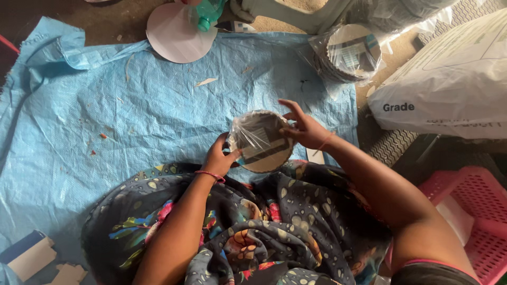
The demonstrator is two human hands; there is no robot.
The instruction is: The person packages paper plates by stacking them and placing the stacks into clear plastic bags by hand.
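The left hand point(219, 157) and the right hand point(303, 129) both grip a round stack of paper plates point(261, 141) held over the lap, above the edge of a blue sheet point(105, 116). The stack is wrapped in thin, clear, crinkled plastic that catches the light; its rim is scalloped and pale brown. The left hand pinches the lower left edge with thumb and fingers closed on the wrap. The right hand holds the upper right edge, its fingers bent and spread over the rim.

The blue sheet is a woven plastic tarp, wrinkled and dotted with small scraps, spread on the floor. The person's lap is covered by a dark dress point(264, 227) printed with spots and bright flowers, its cloth falling in soft folds. A thin red band sits on each wrist.

At the far edge of the sheet lies a flat, smooth round disc point(177, 34), pale pink, with a green plastic bottle point(208, 13) just beside it. Further right rests another wrapped stack of plates point(351, 53) in loose clear plastic. A large white sack point(454, 79), smooth and bulging, lies to the right, and a pink plastic basket point(475, 211) with a grid of small holes stands near the right elbow.
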